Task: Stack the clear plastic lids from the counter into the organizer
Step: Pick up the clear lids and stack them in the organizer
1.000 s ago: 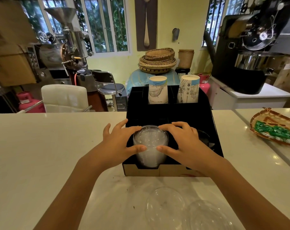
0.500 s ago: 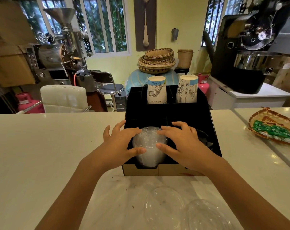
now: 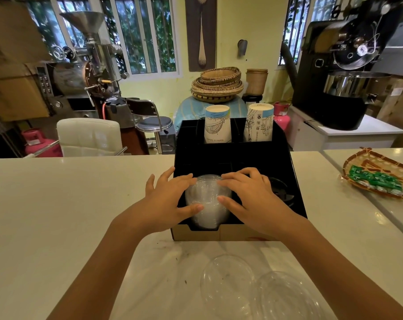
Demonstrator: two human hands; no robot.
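A black organizer (image 3: 295,181) stands on the white counter ahead of me. A stack of clear domed lids (image 3: 207,204) sits in its front left slot. My left hand (image 3: 170,199) presses on the stack's left side and my right hand (image 3: 249,197) on its right side, fingers curved over the top. Two loose clear lids lie on the counter near me: one (image 3: 228,285) in the middle, a second (image 3: 285,299) overlapping it at the right.
Two paper cup stacks (image 3: 217,125) (image 3: 258,123) stand in the organizer's back slots, and a dark lid (image 3: 281,188) sits in the front right slot. A woven tray with green packets (image 3: 378,179) lies at the right. Coffee roasters and chairs stand beyond the counter.
The lid stack has sunk lower into the front left slot under both hands. The hands have stayed on either side of it.
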